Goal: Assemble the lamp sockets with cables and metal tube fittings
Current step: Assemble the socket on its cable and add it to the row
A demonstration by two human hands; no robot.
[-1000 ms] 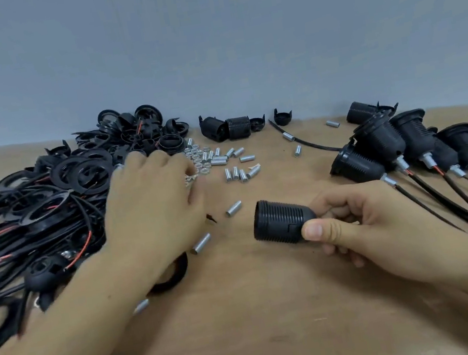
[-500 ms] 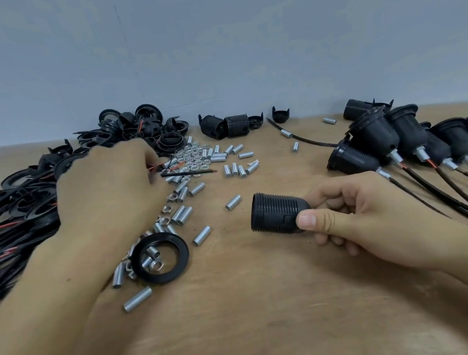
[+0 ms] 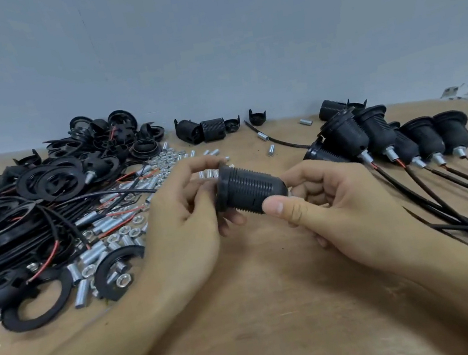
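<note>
A black threaded lamp socket [image 3: 254, 186] is held above the wooden table [image 3: 264, 311] at the centre. My right hand [image 3: 336, 206] grips its narrow end with thumb and fingers. My left hand [image 3: 186, 216] holds a black ring [image 3: 222, 188] at the socket's wide open end, fingers curled round its rim. A tangle of black cables with red wires [image 3: 19, 235] and flat black rings [image 3: 50, 180] lies at the left. Loose metal tubes and nuts [image 3: 107, 245] are scattered beside it.
Several finished sockets with cables [image 3: 390, 138] lie in a row at the right, their cables running toward the front right. Spare socket shells [image 3: 206, 129] sit by the grey wall. A black ring [image 3: 30, 301] rests at the front left.
My left hand came away from the parts pile at the left with a ring and met the socket. My right hand lifted the socket and turned it toward the left hand.
</note>
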